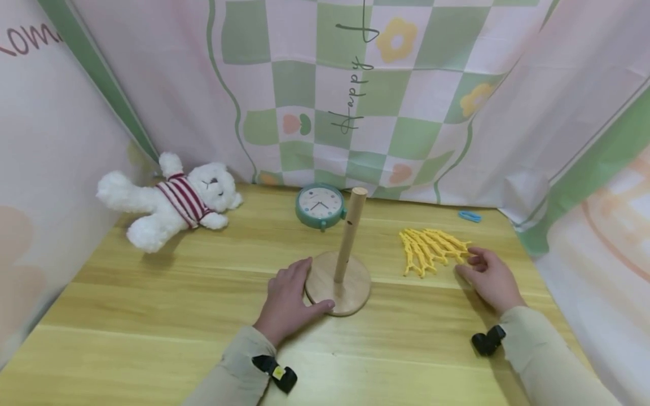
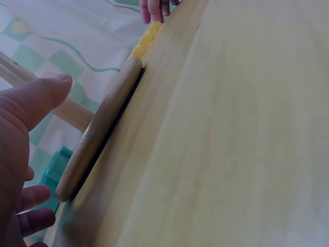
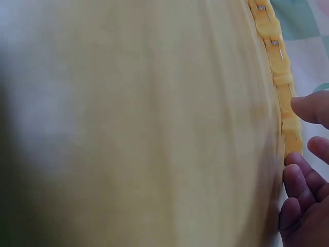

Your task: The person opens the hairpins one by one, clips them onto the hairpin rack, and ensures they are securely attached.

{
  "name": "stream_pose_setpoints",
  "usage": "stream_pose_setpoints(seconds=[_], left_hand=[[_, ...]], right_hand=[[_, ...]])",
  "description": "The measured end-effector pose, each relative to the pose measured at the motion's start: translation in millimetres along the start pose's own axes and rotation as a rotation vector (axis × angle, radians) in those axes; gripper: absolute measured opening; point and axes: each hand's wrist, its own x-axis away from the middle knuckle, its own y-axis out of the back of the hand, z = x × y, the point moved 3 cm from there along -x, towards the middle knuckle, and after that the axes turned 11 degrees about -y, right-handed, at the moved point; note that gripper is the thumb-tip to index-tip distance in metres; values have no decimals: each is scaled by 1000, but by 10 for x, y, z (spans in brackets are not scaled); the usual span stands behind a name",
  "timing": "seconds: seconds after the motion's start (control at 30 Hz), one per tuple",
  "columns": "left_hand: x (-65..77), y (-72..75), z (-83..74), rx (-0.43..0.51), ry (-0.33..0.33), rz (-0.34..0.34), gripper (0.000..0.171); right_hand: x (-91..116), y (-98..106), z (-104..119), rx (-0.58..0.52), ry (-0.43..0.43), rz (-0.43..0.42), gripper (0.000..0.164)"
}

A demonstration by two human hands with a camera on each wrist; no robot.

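Note:
A wooden stand (image 1: 361, 282), a round base with an upright dowel (image 1: 350, 237), stands near the middle of the table. My left hand (image 1: 288, 301) is spread at the base's left side, thumb near the front rim and fingers along the left rim. In the left wrist view its thumb (image 2: 49, 95) and fingers look apart, with nothing gripped. Right of the stand lie several yellow clothespins (image 1: 431, 248), fanned out close together; small metal springs show in the right wrist view. My right hand (image 1: 490, 279) is at their right end, fingertips (image 3: 294, 159) right by them, thumb apart.
A teal clock (image 1: 321, 204) lies behind the stand. At the back left lies a white plush bear (image 1: 185, 200) in a striped shirt. A small blue clip (image 1: 469, 216) lies at the back right. A checkered curtain (image 1: 345, 84) hangs along the table's far edge.

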Motion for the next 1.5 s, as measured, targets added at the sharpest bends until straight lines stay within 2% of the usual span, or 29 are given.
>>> stream_pose_setpoints(seconds=[0.23,0.4,0.63,0.87,1.13,1.5], left_hand=[[-24,-73,5,-6,10,29,108],[-38,-95,26,-29,35,32,108],[-58,-116,51,-44,71,34,107],[-63,-124,51,-53,70,37,104],[-65,-126,59,-38,63,24,103],[-62,-137,76,-39,65,25,104]], right_hand=[[-54,15,22,38,26,-11,68],[-52,23,30,52,43,-36,63],[-89,17,-1,71,29,-19,70],[-129,36,-18,92,3,6,73],[-74,75,-9,62,49,-27,70],[-32,127,-11,58,39,-59,69]])
